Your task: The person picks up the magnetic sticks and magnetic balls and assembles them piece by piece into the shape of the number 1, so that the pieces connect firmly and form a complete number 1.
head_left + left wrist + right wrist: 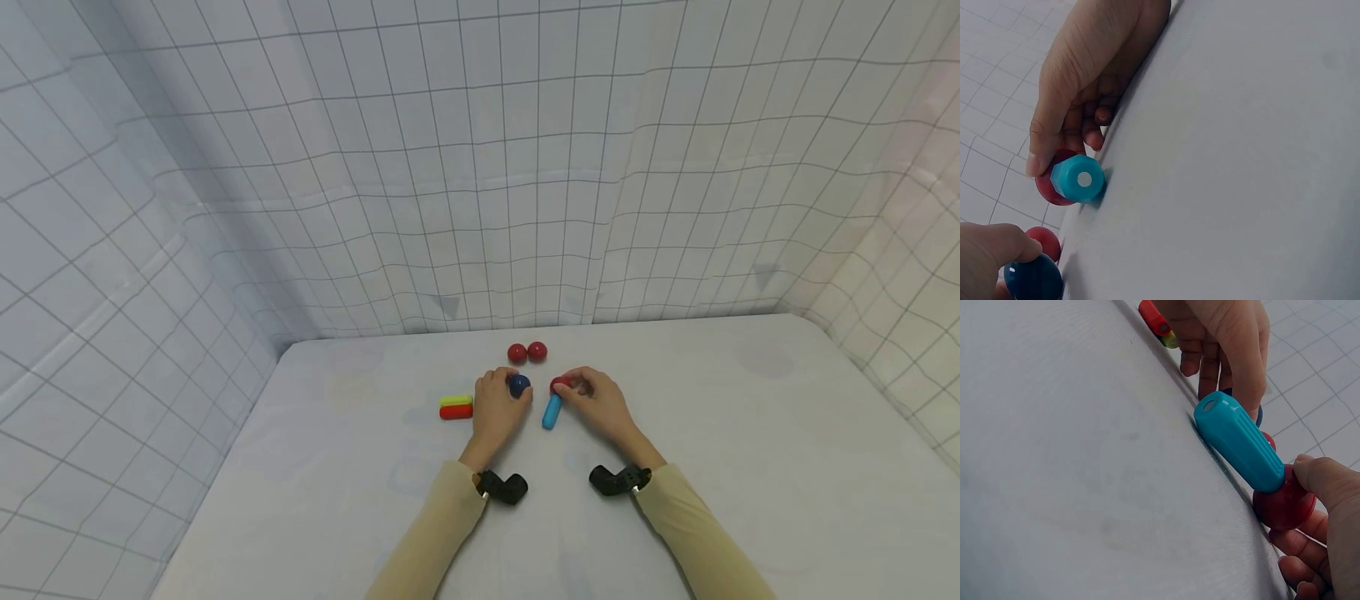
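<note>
My left hand (pixel 497 408) grips a dark blue ball (pixel 520 384) between thumb and fingers. With the right hand (pixel 602 406) I pinch a red ball (pixel 1284 503), thumb on one side and fingers on the other. One end of a light blue ridged rod (pixel 1238 444) meets this red ball. The rod lies close over the table, its free end pointing back toward me and showing a pale round spot in the left wrist view. Both hands are side by side, with the rod between them.
Two more red balls (pixel 517 354) sit side by side beyond the hands. Left of my left hand, a yellow-green rod (pixel 456 401) and a red rod (pixel 456 412) lie together on the white table (pixel 337 500). Grid-patterned white curtains (pixel 480 208) surround its far side and flanks.
</note>
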A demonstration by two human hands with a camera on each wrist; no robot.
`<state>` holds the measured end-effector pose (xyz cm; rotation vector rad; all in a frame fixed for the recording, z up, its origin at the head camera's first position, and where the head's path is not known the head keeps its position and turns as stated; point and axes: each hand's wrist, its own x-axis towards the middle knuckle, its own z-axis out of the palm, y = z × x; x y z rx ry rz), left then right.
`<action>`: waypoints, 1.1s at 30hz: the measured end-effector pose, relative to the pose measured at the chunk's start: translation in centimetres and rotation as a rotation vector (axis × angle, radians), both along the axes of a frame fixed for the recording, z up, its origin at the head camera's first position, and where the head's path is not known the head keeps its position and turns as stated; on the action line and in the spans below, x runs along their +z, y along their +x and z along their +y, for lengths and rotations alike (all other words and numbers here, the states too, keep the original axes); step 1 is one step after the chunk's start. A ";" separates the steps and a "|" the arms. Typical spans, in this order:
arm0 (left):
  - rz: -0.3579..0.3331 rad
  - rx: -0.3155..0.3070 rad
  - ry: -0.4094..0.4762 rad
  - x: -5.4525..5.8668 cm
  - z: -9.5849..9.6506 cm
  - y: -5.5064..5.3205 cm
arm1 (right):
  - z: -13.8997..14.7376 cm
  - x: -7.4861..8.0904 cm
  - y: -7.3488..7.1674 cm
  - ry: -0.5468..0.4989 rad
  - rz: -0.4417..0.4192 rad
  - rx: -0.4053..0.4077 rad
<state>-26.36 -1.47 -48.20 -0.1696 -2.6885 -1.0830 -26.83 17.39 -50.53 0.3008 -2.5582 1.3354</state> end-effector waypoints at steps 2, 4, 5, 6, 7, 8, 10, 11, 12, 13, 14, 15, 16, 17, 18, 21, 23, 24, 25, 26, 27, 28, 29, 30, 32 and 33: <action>0.002 -0.006 0.010 0.0 -0.1 0.2 | 0.0 0.0 0.0 0.002 0.000 -0.001; 0.002 -0.014 0.019 0.1 -0.2 0.3 | 0.0 0.0 0.0 0.000 -0.005 -0.002; -0.001 -0.018 0.024 0.1 -0.2 0.3 | 0.0 0.0 0.0 0.001 -0.007 -0.003; -0.006 -0.023 0.028 0.1 -0.2 0.4 | 0.0 0.0 0.0 0.002 -0.007 -0.003; -0.012 -0.027 0.030 0.1 -0.2 0.4 | 0.1 0.0 0.0 0.000 -0.008 -0.003; -0.016 -0.030 0.033 0.1 -0.3 0.5 | 0.1 0.0 0.0 0.004 -0.005 -0.002; -0.026 -0.036 0.039 0.1 -0.3 0.6 | 0.1 0.0 0.1 0.008 -0.003 -0.001; -0.032 -0.037 0.040 0.1 -0.3 0.6 | 0.1 0.0 0.1 0.008 -0.002 -0.001; -0.034 -0.038 0.039 0.1 -0.4 0.7 | 0.1 0.0 0.1 0.009 0.001 -0.001; -0.036 -0.039 0.040 0.1 -0.4 0.7 | 0.1 0.0 0.1 0.008 -0.001 -0.001; -0.037 -0.040 0.042 0.1 -0.4 0.8 | 0.1 0.0 0.1 0.008 -0.003 -0.002; -0.040 -0.042 0.043 0.1 -0.4 0.9 | 0.0 0.0 0.2 0.005 -0.008 -0.003; -0.043 -0.043 0.046 0.2 -0.4 0.9 | 0.0 0.0 0.1 0.008 -0.008 -0.002; -0.043 -0.045 0.047 0.2 -0.5 1.0 | 0.0 0.0 0.1 0.009 -0.008 -0.002; -0.044 -0.047 0.051 0.2 -0.5 1.1 | 0.0 0.0 0.1 0.013 -0.009 -0.003; -0.042 -0.052 0.060 0.3 -0.6 1.2 | 0.1 0.0 0.1 0.021 -0.009 -0.004; -0.039 -0.057 0.068 0.3 -0.6 1.4 | 0.1 0.0 0.2 0.018 -0.009 -0.006; -0.038 -0.059 0.074 0.3 -0.6 1.4 | 0.1 0.0 0.2 0.018 -0.008 -0.007; -0.035 -0.061 0.078 0.3 -0.6 1.5 | 0.1 0.0 0.2 0.016 -0.006 -0.007; -0.031 -0.065 0.081 0.3 -0.7 1.5 | 0.1 0.0 0.2 0.015 -0.003 -0.008; -0.028 -0.069 0.086 0.3 -0.7 1.6 | 0.1 0.0 0.2 0.014 0.001 -0.007; -0.028 -0.071 0.089 0.2 -0.7 1.7 | 0.1 0.0 0.2 0.015 0.005 -0.006; -0.025 -0.075 0.091 0.2 -0.8 1.7 | 0.0 0.0 0.2 0.017 0.009 -0.005; -0.020 -0.079 0.092 0.1 -0.8 1.8 | 0.0 0.0 0.2 0.017 0.010 -0.005; -0.013 -0.086 0.094 0.1 -0.9 1.9 | 0.0 0.0 0.2 0.021 0.010 -0.004; -0.012 -0.088 0.094 0.0 -0.9 2.0 | 0.0 0.0 0.2 0.023 0.007 -0.004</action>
